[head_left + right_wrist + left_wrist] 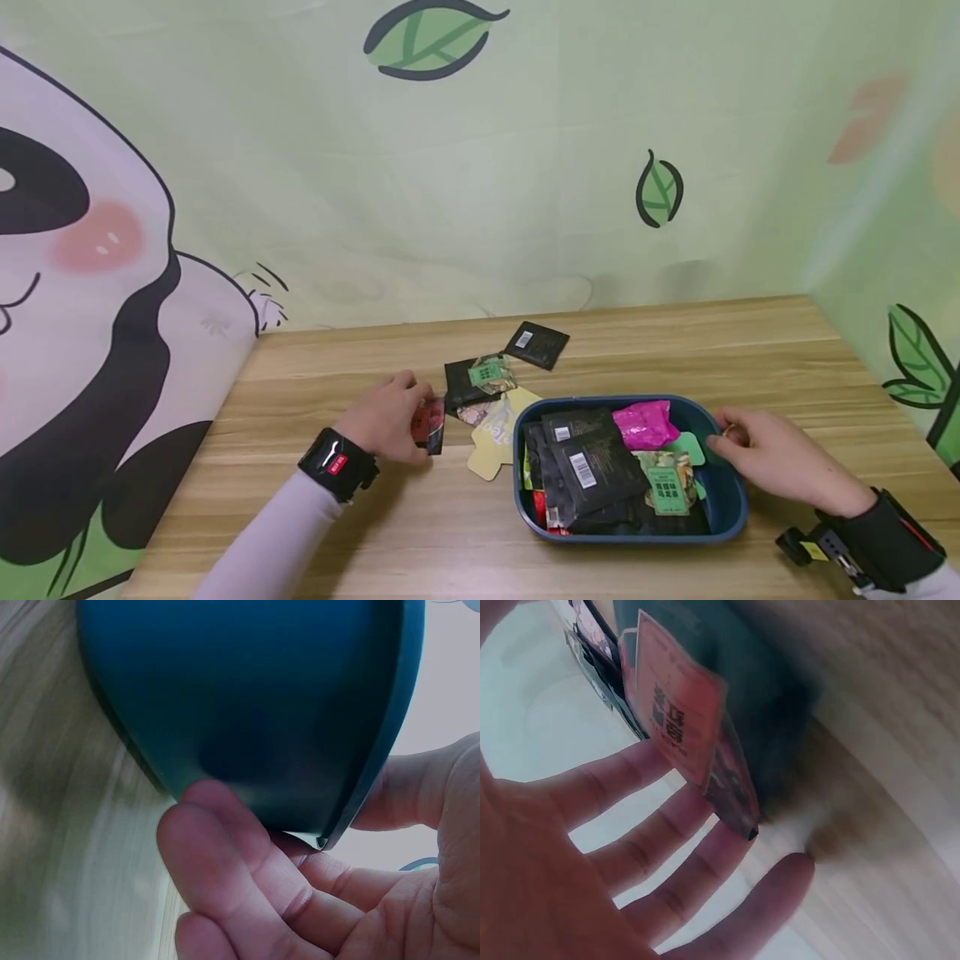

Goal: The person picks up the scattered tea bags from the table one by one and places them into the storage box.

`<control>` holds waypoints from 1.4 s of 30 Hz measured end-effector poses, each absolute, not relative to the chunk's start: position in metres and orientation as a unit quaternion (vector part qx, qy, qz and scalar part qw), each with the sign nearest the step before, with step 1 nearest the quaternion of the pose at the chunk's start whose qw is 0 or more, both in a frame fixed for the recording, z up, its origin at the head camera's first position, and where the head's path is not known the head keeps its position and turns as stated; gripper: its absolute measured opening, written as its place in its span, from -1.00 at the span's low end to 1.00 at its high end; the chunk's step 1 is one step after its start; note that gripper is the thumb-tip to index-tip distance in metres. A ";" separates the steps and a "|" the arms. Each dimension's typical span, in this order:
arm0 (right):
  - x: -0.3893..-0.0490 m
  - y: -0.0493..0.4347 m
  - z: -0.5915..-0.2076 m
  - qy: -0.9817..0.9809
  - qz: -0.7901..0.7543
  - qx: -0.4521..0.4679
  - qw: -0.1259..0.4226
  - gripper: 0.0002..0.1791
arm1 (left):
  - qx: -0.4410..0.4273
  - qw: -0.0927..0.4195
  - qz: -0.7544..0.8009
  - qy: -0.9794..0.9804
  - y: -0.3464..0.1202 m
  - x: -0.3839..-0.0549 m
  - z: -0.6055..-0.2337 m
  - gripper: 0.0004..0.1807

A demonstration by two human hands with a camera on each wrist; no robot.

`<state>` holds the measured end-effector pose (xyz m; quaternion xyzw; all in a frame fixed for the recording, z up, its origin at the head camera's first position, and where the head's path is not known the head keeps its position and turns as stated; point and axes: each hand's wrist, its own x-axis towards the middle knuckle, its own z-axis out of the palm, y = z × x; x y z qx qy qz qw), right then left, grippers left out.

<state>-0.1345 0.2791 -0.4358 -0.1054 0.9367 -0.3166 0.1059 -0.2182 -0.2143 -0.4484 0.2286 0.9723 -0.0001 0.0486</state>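
Observation:
My left hand point(390, 417) holds a dark sachet with a red label point(429, 425) at the left of the tabletop. In the left wrist view the red-labelled sachet point(679, 705) stands tilted against the fingers point(697, 862), which are spread. My right hand point(772, 454) grips the right end of a dark blue plastic basket point(731, 500), thumb at the rim and other fingers outside. Inside lie black sachets point(600, 471), a green-labelled sachet point(667, 483) and a bright pink packet point(645, 425). The right wrist view shows the fingers against the blue wall point(247, 712).
Between left hand and basket lie a pale yellow cut-out card point(495, 437), a black sachet point(457, 383), a green-labelled packet point(491, 374) and a pinkish packet point(474, 412). Farther back is another black sachet point(537, 344). A printed cloth wall point(487, 183) rises behind the wooden table point(315, 375).

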 end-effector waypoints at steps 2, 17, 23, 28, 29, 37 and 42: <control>-0.135 0.279 -0.435 0.937 -0.315 -0.106 0.104 -0.65 | 0.229 0.043 -0.007 0.972 -0.213 -0.217 -0.447 -0.08; -0.134 0.279 -0.438 0.935 -0.320 -0.109 0.102 -0.66 | 0.278 0.025 0.006 0.960 -0.211 -0.217 -0.448 -0.38; -0.134 0.279 -0.438 0.935 -0.321 -0.107 0.104 -0.69 | 0.297 0.014 0.035 0.954 -0.202 -0.218 -0.439 -0.45; -0.135 0.280 -0.437 0.936 -0.319 -0.107 0.102 -0.70 | 0.317 -0.003 0.036 0.948 -0.190 -0.219 -0.425 -0.50; -0.135 0.279 -0.437 0.936 -0.318 -0.107 0.102 -0.70 | 0.319 -0.004 0.033 0.947 -0.187 -0.218 -0.422 -0.49; -0.135 0.279 -0.437 0.938 -0.313 -0.108 0.099 -0.69 | 0.340 -0.030 0.034 0.939 -0.155 -0.211 -0.402 -0.46; -0.135 0.280 -0.437 0.938 -0.314 -0.109 0.101 -0.68 | 0.368 -0.049 0.042 0.927 -0.130 -0.208 -0.390 -0.42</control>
